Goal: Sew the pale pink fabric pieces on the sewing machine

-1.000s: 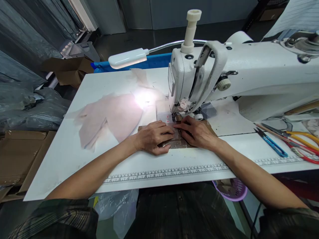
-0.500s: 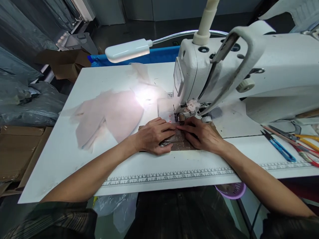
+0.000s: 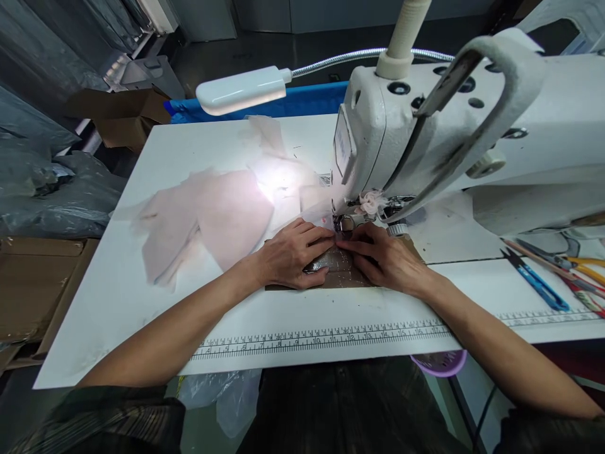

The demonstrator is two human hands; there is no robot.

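My left hand (image 3: 297, 253) presses down just before the sewing machine's presser foot (image 3: 347, 223), its fingers bent together and its thumb tucked lower. Facing it, my right hand (image 3: 387, 260) has its fingers pinched close by the foot. The fingertips of both hands nearly meet on a thin, sheer pale fabric (image 3: 324, 219), which is mostly hidden under them. Beneath the hands lies a brown, shiny-patched plate (image 3: 345, 277). A gathered pink scrap (image 3: 371, 202) hangs at the needle area of the white sewing machine (image 3: 366, 132).
Sheer pink fabric pieces (image 3: 231, 211) lie left on the white table (image 3: 227, 315), under a lamp (image 3: 243, 90). Blue thread snips (image 3: 536, 280) and orange-handled scissors (image 3: 586, 268) lie at right. A printed ruler (image 3: 316, 340) follows the front edge. Cardboard boxes (image 3: 42, 290) stand left.
The view has shifted slightly, so the machine sits a little farther right in the picture. Both hands keep nearly the same place and pose at the presser foot.
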